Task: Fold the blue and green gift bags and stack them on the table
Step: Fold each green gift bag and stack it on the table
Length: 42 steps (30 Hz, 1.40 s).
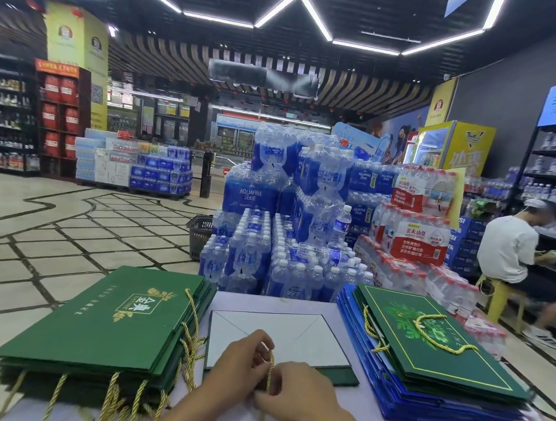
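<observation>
Though pressed flat, shows its white creased underside: green stiff-card gift bag (279, 339), centred on pale worktop (265, 301). Pinched at its twisted gold cord handle (271, 367) by left hand (236, 366) and right hand (299, 395), both grips clamped on it, likely to tuck it inward. Left of the bag, matte green bag stack (103, 323); right of it, glossy blue bag stack (421, 407) under one green bag.

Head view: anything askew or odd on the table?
Right stack is fanned: blue bags stick out unevenly under the top green bag. Left stack: gold cords trail loose at its near side. Nothing torn or spilled.
</observation>
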Each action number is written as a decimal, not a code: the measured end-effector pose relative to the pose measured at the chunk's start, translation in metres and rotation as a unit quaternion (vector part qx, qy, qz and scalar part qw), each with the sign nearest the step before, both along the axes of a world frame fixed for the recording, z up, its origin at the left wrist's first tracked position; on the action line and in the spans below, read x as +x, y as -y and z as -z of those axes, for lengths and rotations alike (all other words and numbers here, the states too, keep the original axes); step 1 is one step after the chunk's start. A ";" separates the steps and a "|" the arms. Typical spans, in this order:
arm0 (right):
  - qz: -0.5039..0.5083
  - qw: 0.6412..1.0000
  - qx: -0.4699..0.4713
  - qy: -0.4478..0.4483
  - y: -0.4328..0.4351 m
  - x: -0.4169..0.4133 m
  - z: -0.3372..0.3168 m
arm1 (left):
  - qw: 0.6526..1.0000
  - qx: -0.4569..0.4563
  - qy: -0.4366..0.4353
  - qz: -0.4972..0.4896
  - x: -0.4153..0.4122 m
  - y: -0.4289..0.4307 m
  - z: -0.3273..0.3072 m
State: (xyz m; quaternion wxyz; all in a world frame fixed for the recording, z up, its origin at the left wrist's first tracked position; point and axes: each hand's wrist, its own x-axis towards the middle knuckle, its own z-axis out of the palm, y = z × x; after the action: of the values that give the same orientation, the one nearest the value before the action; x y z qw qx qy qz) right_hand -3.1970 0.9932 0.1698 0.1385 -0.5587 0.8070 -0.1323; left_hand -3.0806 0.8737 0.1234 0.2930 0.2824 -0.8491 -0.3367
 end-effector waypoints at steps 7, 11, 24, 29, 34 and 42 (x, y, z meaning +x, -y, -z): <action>0.015 0.989 -0.011 0.145 0.010 -0.018 -0.002 | 0.996 -0.071 0.033 -0.044 -0.002 -0.001 0.016; 0.062 0.938 -0.082 0.331 0.006 -0.048 -0.021 | 0.981 -0.153 0.123 -0.009 -0.005 -0.007 0.014; 0.049 0.946 -0.097 0.306 -0.001 -0.091 -0.019 | 0.961 -0.163 0.222 0.000 -0.003 -0.014 0.006; 0.017 0.982 -0.087 0.165 0.002 -0.098 -0.017 | 0.961 -0.167 0.221 -0.003 -0.002 -0.016 0.006; -0.019 0.994 -0.058 0.088 0.004 -0.102 -0.011 | 0.962 -0.162 0.221 -0.001 -0.001 -0.014 0.008; -0.069 0.996 -0.054 0.012 0.008 -0.102 -0.011 | 0.966 -0.150 0.212 0.002 -0.001 -0.015 0.009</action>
State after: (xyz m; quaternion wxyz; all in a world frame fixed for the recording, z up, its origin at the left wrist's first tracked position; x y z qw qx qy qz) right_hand -3.2994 0.9848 0.1809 0.1267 -0.6180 0.7566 -0.1721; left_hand -3.0811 0.8891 0.1139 0.1445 0.2989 -0.9331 -0.1384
